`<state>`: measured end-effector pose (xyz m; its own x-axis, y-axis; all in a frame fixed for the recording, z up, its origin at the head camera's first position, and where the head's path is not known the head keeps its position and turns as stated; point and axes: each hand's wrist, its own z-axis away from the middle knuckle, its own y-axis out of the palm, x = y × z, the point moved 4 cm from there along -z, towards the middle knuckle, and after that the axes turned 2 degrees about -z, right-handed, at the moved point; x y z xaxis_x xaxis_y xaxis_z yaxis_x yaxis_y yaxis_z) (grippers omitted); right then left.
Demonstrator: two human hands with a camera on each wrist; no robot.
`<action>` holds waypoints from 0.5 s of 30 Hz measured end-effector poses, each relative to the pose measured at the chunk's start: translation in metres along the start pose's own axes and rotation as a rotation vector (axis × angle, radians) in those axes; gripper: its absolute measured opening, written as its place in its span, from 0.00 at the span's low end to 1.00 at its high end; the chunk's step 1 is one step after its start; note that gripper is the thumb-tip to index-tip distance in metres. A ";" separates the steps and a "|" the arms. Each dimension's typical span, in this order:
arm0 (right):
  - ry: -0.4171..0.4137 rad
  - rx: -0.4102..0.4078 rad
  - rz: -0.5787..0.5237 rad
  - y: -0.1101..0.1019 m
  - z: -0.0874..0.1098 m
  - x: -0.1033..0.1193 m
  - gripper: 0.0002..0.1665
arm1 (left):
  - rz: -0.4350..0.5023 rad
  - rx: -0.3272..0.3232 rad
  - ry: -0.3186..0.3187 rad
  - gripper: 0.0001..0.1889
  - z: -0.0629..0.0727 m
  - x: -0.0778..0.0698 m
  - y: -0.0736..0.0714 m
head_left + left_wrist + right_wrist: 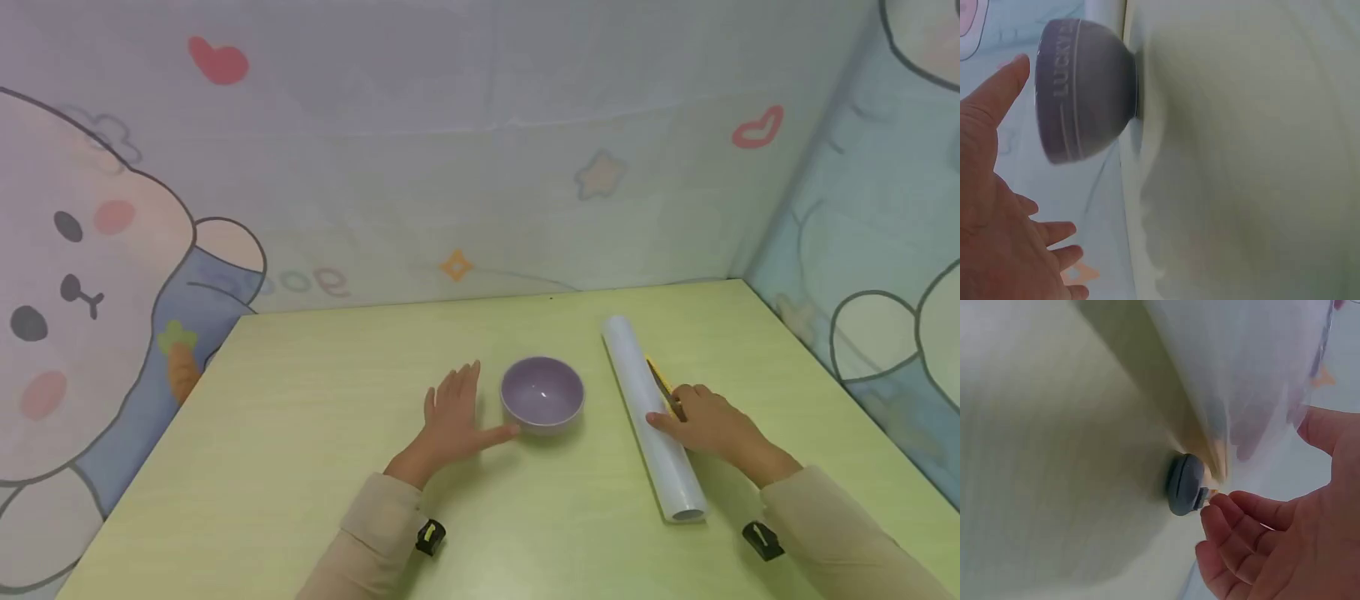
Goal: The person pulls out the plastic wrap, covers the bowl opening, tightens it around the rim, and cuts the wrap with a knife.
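Note:
A purple bowl (542,396) stands upright mid-table, with raised "LUCKY" lettering on its side in the left wrist view. My left hand (450,429) is beside it with fingers spread, its thumb tip close to the near rim. To the right lies a long roll of clear plastic wrap (636,379). Against its right side rests a slim yellow-and-dark tool (662,383), which looks like a utility knife. My right hand (708,421) reaches over both: its thumb lies at the roll, while loosely bent fingertips touch the tool's dark rounded end (1185,484).
The light yellow-green table (300,400) runs back to a printed cloth backdrop (390,167). Another printed cloth (885,250) borders the right side. A small black wrist camera (431,537) sits at the left sleeve, another (762,540) at the right.

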<state>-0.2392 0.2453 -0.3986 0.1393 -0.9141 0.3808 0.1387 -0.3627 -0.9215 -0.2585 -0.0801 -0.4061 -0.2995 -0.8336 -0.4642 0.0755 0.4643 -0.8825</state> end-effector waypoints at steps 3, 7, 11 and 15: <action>0.046 0.057 -0.085 0.003 0.010 -0.005 0.36 | 0.038 0.029 0.040 0.59 -0.004 -0.008 0.008; 0.102 0.126 -0.128 0.009 0.021 -0.006 0.34 | 0.055 0.030 0.055 0.59 -0.007 -0.013 0.014; 0.111 0.163 -0.129 0.012 0.027 0.000 0.33 | 0.076 0.023 0.054 0.59 -0.005 -0.011 0.014; 0.084 0.122 -0.117 0.011 0.026 0.008 0.29 | 0.122 0.018 0.046 0.56 -0.003 -0.006 0.008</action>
<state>-0.2107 0.2382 -0.4040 0.0333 -0.8807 0.4724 0.2678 -0.4475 -0.8532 -0.2591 -0.0702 -0.4105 -0.3302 -0.7567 -0.5643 0.1306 0.5554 -0.8212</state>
